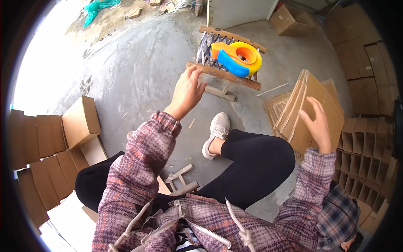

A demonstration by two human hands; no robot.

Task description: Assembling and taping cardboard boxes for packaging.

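My left hand (pixel 187 91) is raised over the concrete floor, fingers apart and holding nothing, close to the near wooden rail of a small folding stool (pixel 228 77). On the stool lies a tape dispenser (pixel 236 58) in yellow, orange and blue. My right hand (pixel 315 124) rests with spread fingers on a flattened cardboard sheet (pixel 308 94) that stands tilted up from a stack of flat cardboard (pixel 277 107). Whether its fingers grip the sheet's edge or only touch it is not clear. My legs in black trousers and a pale shoe (pixel 217 132) lie between the hands.
Folded brown boxes (pixel 79 122) and flat sheets are stacked at my left. More assembled boxes (pixel 363 155) line the right side, and an open carton (pixel 289 20) stands at the back. A wooden frame (pixel 181 178) lies near my knees.
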